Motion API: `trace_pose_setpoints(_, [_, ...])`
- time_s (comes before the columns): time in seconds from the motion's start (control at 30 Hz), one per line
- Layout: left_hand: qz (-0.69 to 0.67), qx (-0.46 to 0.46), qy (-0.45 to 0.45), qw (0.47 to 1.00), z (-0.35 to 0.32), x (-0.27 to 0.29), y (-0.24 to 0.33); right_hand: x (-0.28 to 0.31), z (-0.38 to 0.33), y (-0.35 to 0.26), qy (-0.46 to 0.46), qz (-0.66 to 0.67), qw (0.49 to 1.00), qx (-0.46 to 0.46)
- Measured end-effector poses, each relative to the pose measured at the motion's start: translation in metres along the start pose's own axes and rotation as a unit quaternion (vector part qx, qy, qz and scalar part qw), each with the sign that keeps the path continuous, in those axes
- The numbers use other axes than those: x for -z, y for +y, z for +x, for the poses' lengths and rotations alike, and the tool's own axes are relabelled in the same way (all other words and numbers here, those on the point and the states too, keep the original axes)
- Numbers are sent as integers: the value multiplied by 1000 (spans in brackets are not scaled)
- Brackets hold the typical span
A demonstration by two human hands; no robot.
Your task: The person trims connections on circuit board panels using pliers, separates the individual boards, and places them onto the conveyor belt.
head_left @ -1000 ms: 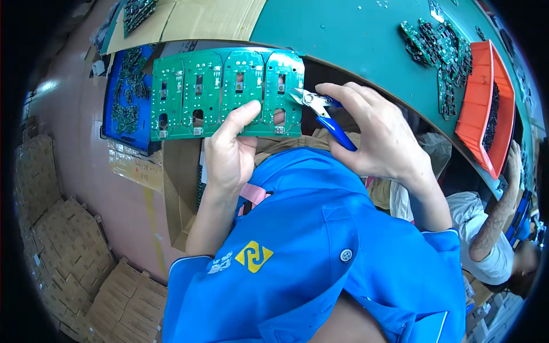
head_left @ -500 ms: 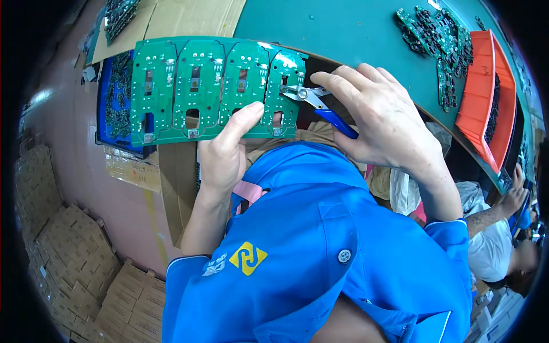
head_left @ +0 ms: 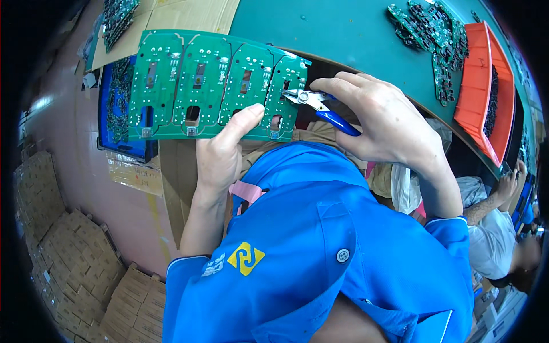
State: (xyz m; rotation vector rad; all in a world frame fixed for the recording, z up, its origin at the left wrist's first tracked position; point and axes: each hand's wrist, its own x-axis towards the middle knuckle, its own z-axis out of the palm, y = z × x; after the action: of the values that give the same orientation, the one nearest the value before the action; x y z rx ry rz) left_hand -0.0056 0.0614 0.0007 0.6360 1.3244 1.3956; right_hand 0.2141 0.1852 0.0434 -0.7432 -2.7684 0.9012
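A green circuit board panel (head_left: 211, 86), made of several joined boards with slots, is held up by my left hand (head_left: 226, 148). The thumb presses on its near face close to the lower edge; the other fingers are hidden behind it. In my right hand (head_left: 386, 117) is a pair of blue-handled flush cutters (head_left: 337, 122). The steel jaws of the cutters touch or nearly touch the rightmost board, beside its upper slot. Whether the jaws are closed on anything is too small to tell.
Right of me on the green table (head_left: 320, 28) lies a pile of circuit boards (head_left: 434, 34). A red bin (head_left: 473, 86) with small dark parts stands beside it. A blue crate (head_left: 123, 147) of boards is at left, cartons (head_left: 86, 257) below. Another person's hand (head_left: 506, 186) shows at far right.
The panel has tilted slightly, its right end a little lower. The cutters have shifted slightly downward along with it, both hands keeping their grip.
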Motion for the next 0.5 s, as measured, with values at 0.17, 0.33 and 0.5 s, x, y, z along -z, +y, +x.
trace_pose_setpoints(0.17, [54, -3, 24, 998, 2, 0, -6, -1, -3, -4, 31, -4, 1000, -1])
trace_pose_setpoints(0.33, [-139, 85, 8, 987, 2, -10, 5, -2, -7, -5, 43, -52, 998, -8])
trace_pose_setpoints(0.5, [-44, 33, 16, 998, 1, -8, -6, -3, -6, -5, 56, -85, 995, 3])
